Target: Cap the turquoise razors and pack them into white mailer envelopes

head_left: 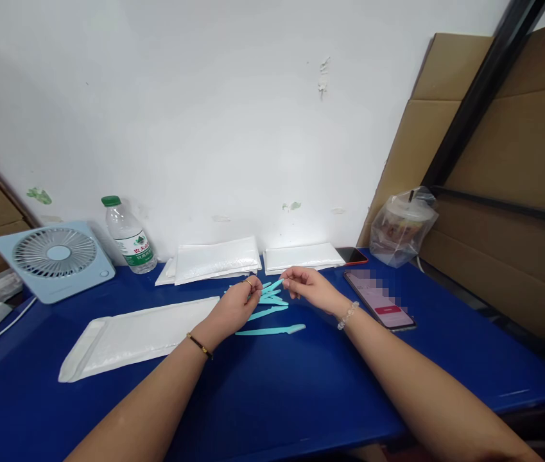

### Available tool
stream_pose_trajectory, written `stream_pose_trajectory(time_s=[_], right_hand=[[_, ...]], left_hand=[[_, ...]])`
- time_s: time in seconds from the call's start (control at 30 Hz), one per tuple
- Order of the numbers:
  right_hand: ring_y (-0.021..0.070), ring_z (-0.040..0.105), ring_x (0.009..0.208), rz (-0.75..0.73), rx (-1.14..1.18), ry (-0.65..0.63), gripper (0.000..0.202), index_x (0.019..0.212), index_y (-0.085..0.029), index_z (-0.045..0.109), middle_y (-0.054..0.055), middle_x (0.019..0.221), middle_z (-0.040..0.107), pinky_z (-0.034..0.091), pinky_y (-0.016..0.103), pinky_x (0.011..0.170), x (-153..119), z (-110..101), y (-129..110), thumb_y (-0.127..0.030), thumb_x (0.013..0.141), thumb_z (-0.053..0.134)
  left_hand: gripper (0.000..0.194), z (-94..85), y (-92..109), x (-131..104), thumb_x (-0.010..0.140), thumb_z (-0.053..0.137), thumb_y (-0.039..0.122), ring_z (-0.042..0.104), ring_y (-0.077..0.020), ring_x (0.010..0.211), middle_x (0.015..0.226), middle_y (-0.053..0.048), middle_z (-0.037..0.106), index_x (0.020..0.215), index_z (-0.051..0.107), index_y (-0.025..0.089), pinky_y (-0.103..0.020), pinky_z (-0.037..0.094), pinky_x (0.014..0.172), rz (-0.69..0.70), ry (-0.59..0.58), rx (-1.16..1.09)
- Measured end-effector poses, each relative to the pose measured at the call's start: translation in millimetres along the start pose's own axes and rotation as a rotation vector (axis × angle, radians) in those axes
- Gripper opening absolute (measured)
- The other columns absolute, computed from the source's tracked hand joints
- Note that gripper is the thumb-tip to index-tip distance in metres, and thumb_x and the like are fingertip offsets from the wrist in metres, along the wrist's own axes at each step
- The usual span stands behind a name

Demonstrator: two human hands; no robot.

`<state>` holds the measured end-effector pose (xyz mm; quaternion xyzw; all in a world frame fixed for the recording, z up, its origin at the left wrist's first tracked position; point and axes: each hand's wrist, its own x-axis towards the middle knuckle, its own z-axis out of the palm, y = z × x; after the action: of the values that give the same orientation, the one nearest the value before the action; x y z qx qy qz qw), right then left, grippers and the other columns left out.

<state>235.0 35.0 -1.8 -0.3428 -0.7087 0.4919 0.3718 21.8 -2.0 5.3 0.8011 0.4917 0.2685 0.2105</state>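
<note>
Several turquoise eyebrow razors lie in a loose pile between my hands on the blue table. Closest to me, one eyebrow razor (271, 331) lies flat and apart from the others; another eyebrow razor (268, 312) slants just behind it. My right hand (308, 287) pinches the end of a raised eyebrow razor (276, 283) between thumb and fingertips. At the pile's left side, my left hand (238, 305) has its fingers closed around the other end of the turquoise pieces; its grip is partly hidden. Beside my left forearm lies a white padded envelope (147, 337).
Stacks of white padded envelopes (219, 260) (303, 256) rest against the wall. A blue fan (58, 256) and a water bottle (130, 237) stand left. To the right are a phone (378, 298), another phone (354, 255) and a bagged drink cup (402, 228). The table (272, 398) is blue.
</note>
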Motion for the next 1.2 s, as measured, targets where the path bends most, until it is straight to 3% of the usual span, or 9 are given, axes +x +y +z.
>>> stream_pose_trajectory(time_s=[0.33, 0.63, 0.87, 1.0, 1.2], right_hand=[[0.0114, 0.057, 0.055, -0.009, -0.237, -0.164, 0.027, 0.089, -0.018, 0.068, 0.001, 0.069, 0.061, 0.045, 0.023, 0.053, -4.7, 2.6, 4.5, -0.041, 0.076, 0.061], [0.0121, 0.060, 0.054, 0.045, -0.207, -0.159, 0.027, 0.086, -0.017, 0.069, 0.001, 0.064, 0.062, 0.048, 0.023, 0.050, -4.8, 8.6, 5.2, -0.040, 0.073, 0.063], [0.0132, 0.058, 0.062, -0.057, -0.238, -0.118, 0.038, 0.104, -0.018, 0.065, 0.001, 0.069, 0.063, 0.047, 0.024, 0.059, -5.6, -0.4, 0.6, -0.025, 0.067, 0.069], [0.0121, 0.056, 0.058, -0.085, -0.219, -0.073, 0.025, 0.094, -0.017, 0.069, 0.001, 0.065, 0.062, 0.045, 0.024, 0.057, -4.5, -2.0, 2.1, -0.027, 0.071, 0.065], [0.0135, 0.059, 0.059, -0.088, -0.209, -0.051, 0.023, 0.089, -0.017, 0.070, 0.003, 0.066, 0.066, 0.047, 0.025, 0.057, -3.4, -7.0, 8.0, -0.030, 0.071, 0.067]], left_hand=[[0.021, -0.3, 3.8, -3.3, 0.087, 0.037, 0.031, 0.047, -0.0141, 0.063, 0.072, 0.000, 0.055, 0.084, 0.054, 0.020, -0.024, 0.033, 0.056, 0.043, -0.102, 0.062], [0.020, 4.5, 1.1, -2.8, 0.086, 0.040, 0.031, 0.049, -0.0142, 0.063, 0.071, 0.000, 0.057, 0.084, 0.056, 0.020, -0.024, 0.033, 0.056, 0.026, -0.095, 0.075], [0.021, 1.1, -6.6, 0.5, 0.086, 0.041, 0.034, 0.050, -0.0135, 0.063, 0.070, 0.002, 0.058, 0.085, 0.057, 0.021, -0.023, 0.033, 0.056, -0.017, -0.070, 0.036], [0.022, -0.6, -7.1, 0.7, 0.086, 0.040, 0.035, 0.048, -0.0124, 0.061, 0.068, 0.003, 0.057, 0.084, 0.057, 0.021, -0.022, 0.033, 0.054, -0.025, -0.063, 0.016], [0.026, -1.4, -8.4, 0.7, 0.085, 0.040, 0.039, 0.046, -0.0122, 0.060, 0.068, 0.002, 0.056, 0.084, 0.058, 0.020, -0.023, 0.033, 0.054, -0.021, -0.074, -0.010]])
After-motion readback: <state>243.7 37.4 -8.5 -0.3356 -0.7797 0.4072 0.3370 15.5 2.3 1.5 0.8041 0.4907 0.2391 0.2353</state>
